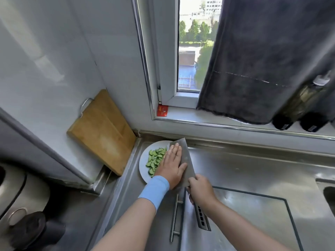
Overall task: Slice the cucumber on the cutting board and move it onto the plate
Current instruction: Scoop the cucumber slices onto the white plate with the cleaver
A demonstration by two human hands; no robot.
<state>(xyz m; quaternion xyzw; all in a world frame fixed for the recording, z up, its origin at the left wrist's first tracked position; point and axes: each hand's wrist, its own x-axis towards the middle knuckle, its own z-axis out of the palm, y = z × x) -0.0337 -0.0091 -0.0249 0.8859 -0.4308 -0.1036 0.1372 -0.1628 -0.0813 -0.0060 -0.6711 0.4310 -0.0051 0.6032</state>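
While the steel counter (244,171) fills most of the view, a dark towel (262,60) hangs over the window behind it, and a wooden cutting board (103,131) leans against the wall at the left corner, apart from the work. Just beside the board's foot, a white plate (155,144) sits on the counter. A cleaver (187,160) is held tilted over the plate's right side. The left hand (172,163), wearing a blue wristband (155,189), lies flat on the blade with its fingers straight and together. The right hand (199,189) has its fingers curled around the cleaver's handle. The cucumber slices (155,158) lie heaped on the plate, right against the left hand's outer edge.

Slicing looks finished, and the transfer seems nearly done. The main risk is the pile spilling: it sits to one side, so a hard sweep off the blade could push slices over the far rim onto the counter. The flat palm could also slip toward the cutting edge if the wet steel gives no grip. A nudge from the blade could skid the plate on the smooth metal.
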